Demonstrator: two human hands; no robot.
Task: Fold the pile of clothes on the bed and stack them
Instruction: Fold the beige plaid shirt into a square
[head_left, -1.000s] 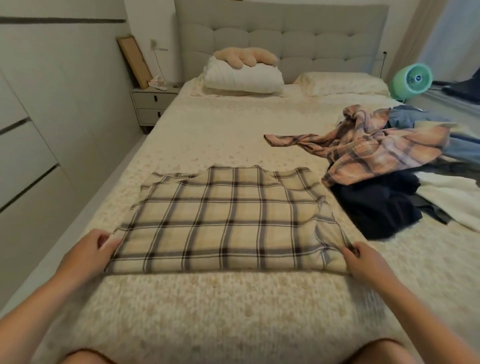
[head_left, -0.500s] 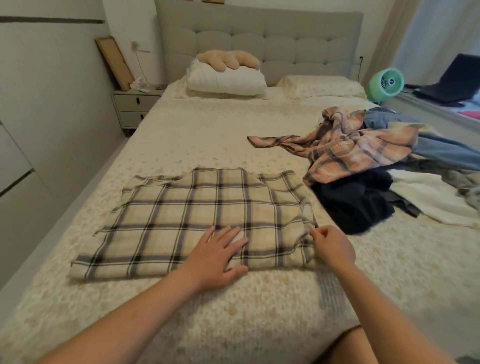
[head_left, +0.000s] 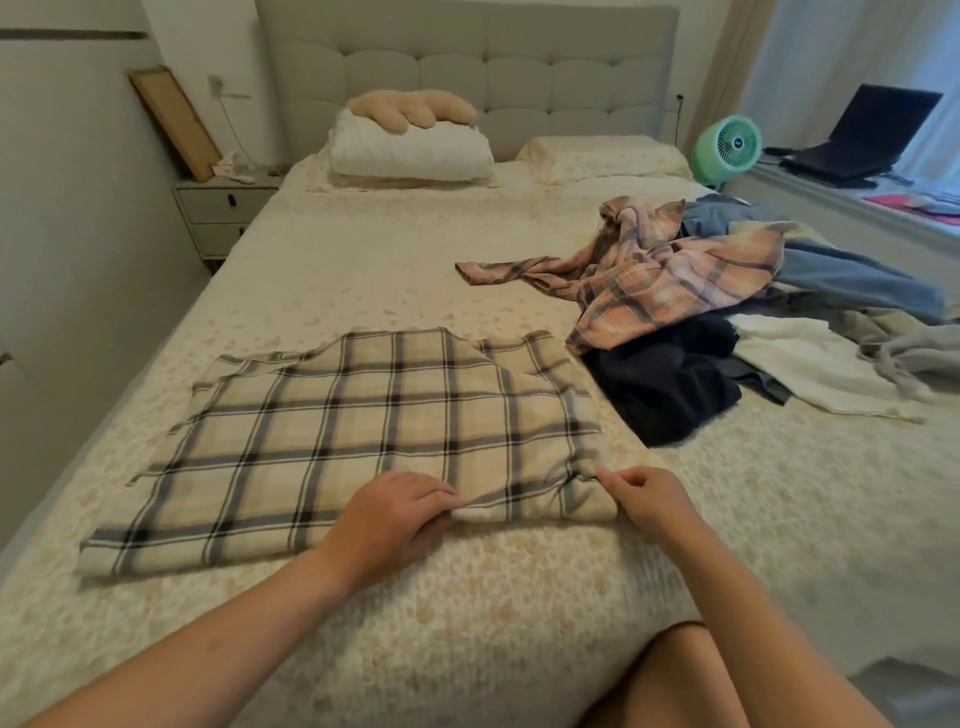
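**One shirt half folded, the pile still waiting**

We begin with the bed (head_left: 363, 270), which carries everything. We see no finished stack anywhere on it, so by our reading the task is near its start.

On the right side of the bed lies the pile of clothes (head_left: 753, 332), still loose and tangled: a pink plaid shirt (head_left: 675, 280) on top with one sleeve trailing toward the middle, a blue garment (head_left: 841, 275) behind it, a dark navy piece (head_left: 670, 384) in front, a white garment (head_left: 815, 369) beside that, and something grey at the far right edge. None of these looks folded.

Just left of the pile, near the foot of the bed, the beige checked shirt (head_left: 363, 431) lies flat and squared into a broad rectangle, its right edge close to the navy piece. We judge it partly folded, with at least one more fold to go before it can start the stack.

The left hand (head_left: 395, 514) rests on the near hem around its middle, its fingers (head_left: 441, 499) curled and pinching the cloth. The right hand (head_left: 649, 499) pinches the shirt's near right corner between thumb and curled fingers, and the fabric bunches slightly between the two hands.
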